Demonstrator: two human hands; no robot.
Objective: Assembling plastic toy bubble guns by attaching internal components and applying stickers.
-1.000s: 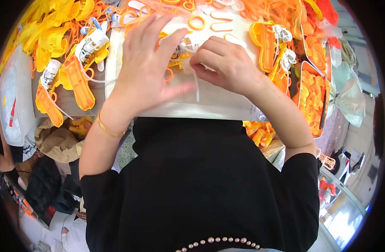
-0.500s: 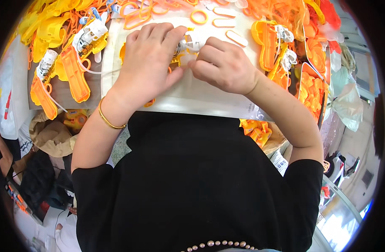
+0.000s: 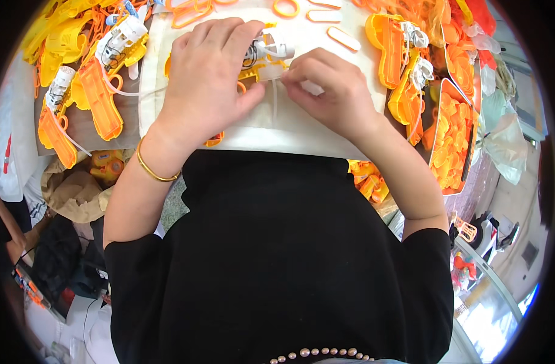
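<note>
On the pale work sheet (image 3: 301,124) lies a yellow-orange toy gun shell (image 3: 248,74), largely covered by my left hand (image 3: 207,79). That hand is closed over the shell, its fingers wrapped across the far side and its thumb at the near side. A white mechanism (image 3: 271,48) with dark wires sits in the shell, and a translucent piece (image 3: 269,73) shows below it. Beside that piece, my right hand (image 3: 338,91) is closed in a pinch; what lies between its fingertips is too small to make out. A thin pale tube (image 3: 275,103) hangs toward me from the translucent piece.
Other toy gun shells with white mechanisms lie at the left (image 3: 101,100) and right (image 3: 386,54). Orange loops (image 3: 343,39) lie beyond my hands. Yellow parts (image 3: 62,45) are heaped at the far left. A box of orange pieces (image 3: 450,142) stands at the right.
My right hand has shifted slightly right and nearer to me, its fist loosening into a pinch. More of the white mechanism and the pale tube shows. My left hand stays on the shell.
</note>
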